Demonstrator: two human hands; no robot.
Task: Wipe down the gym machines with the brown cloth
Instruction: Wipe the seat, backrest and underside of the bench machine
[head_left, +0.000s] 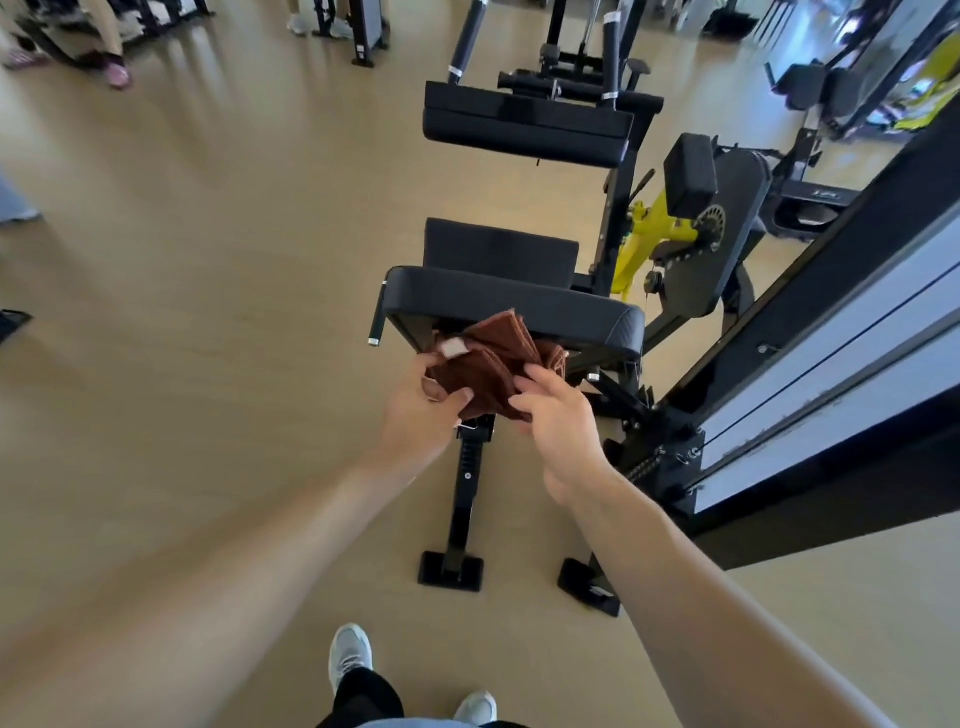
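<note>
Hands meet over the near edge of the black seat pad (511, 312): the left hand (415, 410) and right hand (558, 421) both pinch the folded brown cloth (493, 364), fingers curled into its layers. Better, I'd judge, to square the fold into a flat pad first, then sweep the seat edge to edge.

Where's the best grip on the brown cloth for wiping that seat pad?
Hedged: grip the near folded edge of the brown cloth, from the person's side, as the left hand and right hand do. The far edge then lies free toward the seat pad.
</note>
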